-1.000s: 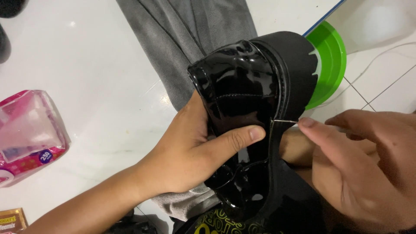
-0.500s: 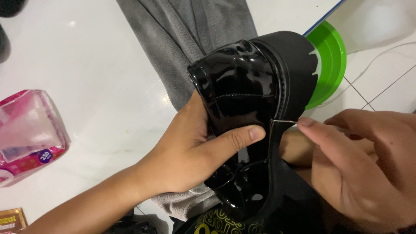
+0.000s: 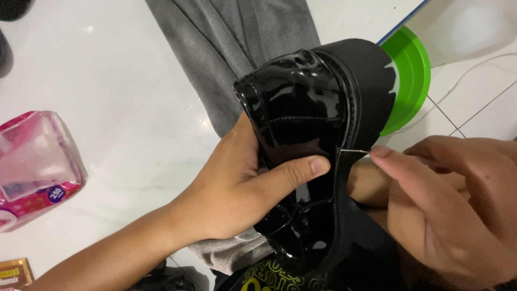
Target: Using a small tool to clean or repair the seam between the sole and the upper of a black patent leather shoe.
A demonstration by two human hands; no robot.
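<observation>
The left hand point(image 3: 237, 188) grips the shoe point(image 3: 312, 134); the right hand point(image 3: 452, 205) pinches a needle point(image 3: 353, 152) just beside that thumb, which a slip could prick.

Left hand point(image 3: 237, 188) and forearm bare, no sleeve. Right hand point(image 3: 458, 210) bare, short trimmed nails. No rings visible.

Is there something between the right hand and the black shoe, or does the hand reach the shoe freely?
Nothing visible blocks it. The right hand pinches a thin needle whose tip already meets the seam of the black shoe, beside the sole. The left hand grips the shoe's upper, its thumb just left of that spot, not across it.
</observation>
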